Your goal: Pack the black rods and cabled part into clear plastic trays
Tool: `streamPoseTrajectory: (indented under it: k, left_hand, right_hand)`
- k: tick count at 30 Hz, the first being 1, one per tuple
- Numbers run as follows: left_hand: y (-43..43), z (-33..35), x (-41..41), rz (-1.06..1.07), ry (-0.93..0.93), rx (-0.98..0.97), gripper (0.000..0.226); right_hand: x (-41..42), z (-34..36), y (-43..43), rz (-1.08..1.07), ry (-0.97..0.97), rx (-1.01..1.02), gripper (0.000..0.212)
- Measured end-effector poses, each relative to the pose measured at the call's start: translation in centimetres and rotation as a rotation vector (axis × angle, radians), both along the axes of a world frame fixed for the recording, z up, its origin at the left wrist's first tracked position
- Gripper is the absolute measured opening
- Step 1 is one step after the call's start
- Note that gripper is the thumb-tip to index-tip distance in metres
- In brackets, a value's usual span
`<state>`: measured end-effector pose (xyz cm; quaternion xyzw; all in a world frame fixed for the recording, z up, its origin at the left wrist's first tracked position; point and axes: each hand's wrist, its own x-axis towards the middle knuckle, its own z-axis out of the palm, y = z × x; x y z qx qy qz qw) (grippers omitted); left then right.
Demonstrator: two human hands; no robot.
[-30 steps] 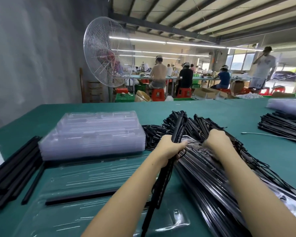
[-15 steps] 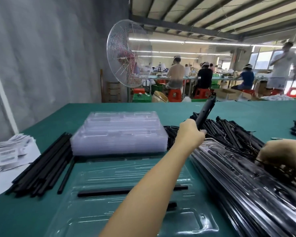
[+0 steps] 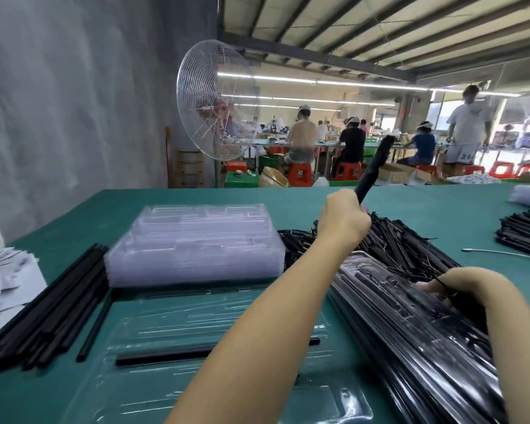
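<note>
My left hand [image 3: 343,218] grips a long black cabled part [image 3: 375,166] by its lower end and holds it raised, tip pointing up and to the right, above the loose heap of black cabled parts [image 3: 404,243]. My right hand [image 3: 459,289] rests on the stack of filled clear trays [image 3: 410,341] and pinches a thin black cable there. An open clear tray [image 3: 172,319] lies in front of me with one black rod [image 3: 166,358] in it; my left forearm covers part of the tray.
A stack of empty clear trays [image 3: 196,246] stands behind the open one. Loose black rods [image 3: 52,304] lie at the left beside white papers [image 3: 3,276]. Another black pile [image 3: 523,234] and a white cable [image 3: 502,253] lie far right. A fan [image 3: 218,102] and seated people are beyond the table.
My left hand has lifted the black part from low over the tray to high above the heap. My right hand has moved right and nearer, onto the filled trays.
</note>
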<state>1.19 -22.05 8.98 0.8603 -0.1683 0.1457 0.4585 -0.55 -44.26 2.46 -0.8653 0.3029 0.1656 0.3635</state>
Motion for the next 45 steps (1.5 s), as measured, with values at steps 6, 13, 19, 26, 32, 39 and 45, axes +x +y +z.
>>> streamPoseTrajectory:
  k: [6, 13, 19, 26, 32, 39, 45]
  left_hand:
    - [-0.7, 1.4, 0.3, -0.005, -0.096, 0.028, 0.017]
    - [-0.1, 0.7, 1.5, 0.061, -0.101, 0.022, 0.014]
    - [0.5, 0.8, 1.8, 0.101, -0.148, 0.117, 0.019]
    - [2.0, -1.2, 2.2, 0.152, -0.089, 0.177, 0.013]
    - [3.0, -1.9, 1.9, 0.12, -0.117, 0.245, 0.019]
    - [4.6, -2.1, 1.7, 0.087, -0.133, 0.308, 0.026]
    - [5.2, -3.3, 1.8, 0.11, -0.081, 0.306, 0.026]
  right_hand:
    - [0.7, -0.6, -1.3, -0.102, -0.145, 0.0, 0.028]
    - [1.7, -0.5, -2.2, -0.134, -0.3, -0.288, 0.033]
    - [1.5, -0.9, -2.2, -0.154, -0.326, -0.343, 0.032]
    - [1.1, -1.6, -3.1, -0.144, -0.372, -0.401, 0.049]
    - [1.9, -2.0, -2.9, -0.041, -0.266, -0.613, 0.032]
    - [4.5, 0.7, 2.8, 0.346, 0.006, -0.826, 0.02]
    - [0.1, 4.9, 2.9, 0.541, 0.392, -0.839, 0.033]
